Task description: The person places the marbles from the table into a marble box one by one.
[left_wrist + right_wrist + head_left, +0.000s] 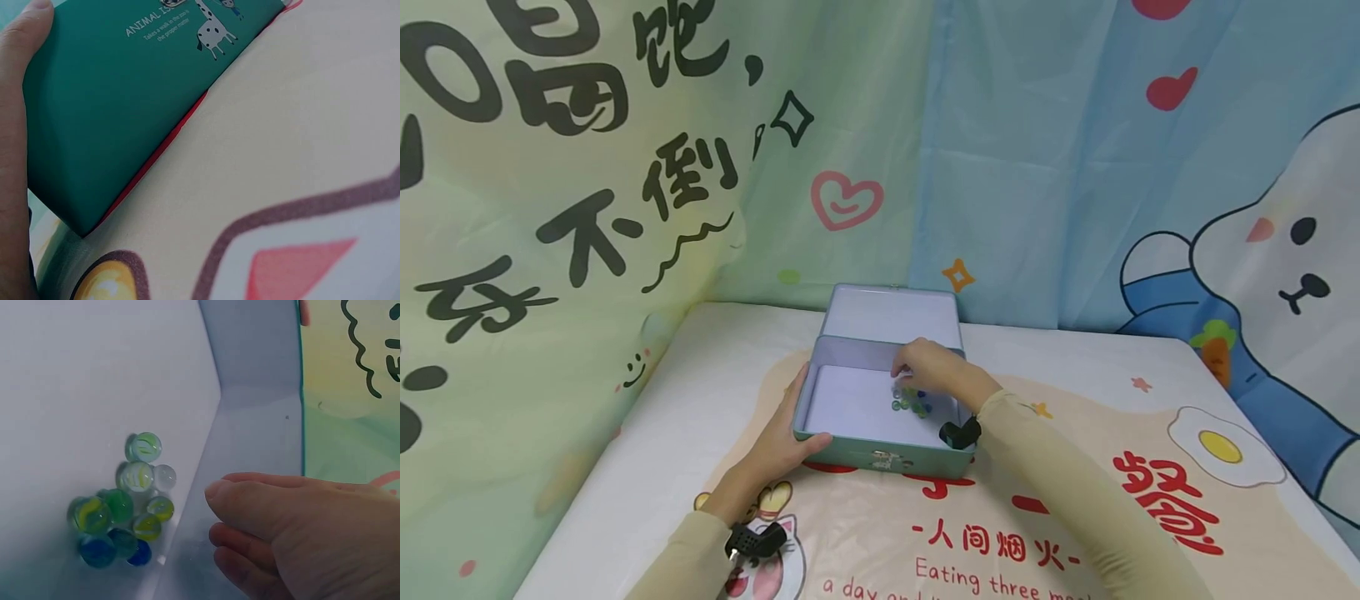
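Note:
A green hinged box (850, 452) stands on the table with its lid (891, 312) raised at the back. My left hand (781, 435) holds its front left corner, the thumb on the front wall and the fingers along the left side. In the left wrist view, a giraffe and lettering decorate the box's green outside (112, 106). Several glass marbles (137, 477), clear, green, yellow and blue, lie clustered on the pale box floor. Over the box, beside the marbles, is my right hand (312, 534), thumb close to the bent fingers. Whether anything is inside its grasp is hidden.
A printed tablecloth (1000, 500) with red lettering and a fried-egg picture covers the table. Behind hangs a cartoon curtain (1015, 208). Dark wrist bands (756, 540) sit on both wrists. The upright lid stands behind the right hand.

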`<move>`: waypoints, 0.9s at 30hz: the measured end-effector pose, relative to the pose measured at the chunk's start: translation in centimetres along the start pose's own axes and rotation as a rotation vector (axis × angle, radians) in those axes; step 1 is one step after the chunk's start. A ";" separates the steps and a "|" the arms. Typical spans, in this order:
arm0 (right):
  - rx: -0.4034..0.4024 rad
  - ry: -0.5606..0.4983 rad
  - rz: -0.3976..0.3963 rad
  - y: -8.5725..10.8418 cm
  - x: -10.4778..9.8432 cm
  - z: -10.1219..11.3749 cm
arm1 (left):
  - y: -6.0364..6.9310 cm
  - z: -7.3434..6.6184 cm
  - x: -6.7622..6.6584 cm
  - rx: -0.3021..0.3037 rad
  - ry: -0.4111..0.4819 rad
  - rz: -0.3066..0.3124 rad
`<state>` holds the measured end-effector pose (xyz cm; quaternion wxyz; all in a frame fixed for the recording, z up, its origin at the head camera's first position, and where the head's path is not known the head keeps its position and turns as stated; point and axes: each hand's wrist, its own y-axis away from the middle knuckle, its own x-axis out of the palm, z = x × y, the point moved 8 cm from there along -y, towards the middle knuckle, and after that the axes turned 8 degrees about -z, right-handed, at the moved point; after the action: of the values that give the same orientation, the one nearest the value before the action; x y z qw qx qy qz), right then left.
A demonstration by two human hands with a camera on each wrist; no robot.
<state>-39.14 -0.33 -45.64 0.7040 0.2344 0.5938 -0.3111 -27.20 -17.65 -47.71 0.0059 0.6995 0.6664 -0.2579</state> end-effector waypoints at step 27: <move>-0.081 -0.040 -0.136 2.7 -3.7 1.0 | -0.4 2.7 0.4 0.042 -0.040 -0.021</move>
<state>-36.88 1.40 -41.90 0.7019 0.1585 0.6062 -0.3387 -28.52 -18.23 -50.11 0.0020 0.6871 0.6680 -0.2858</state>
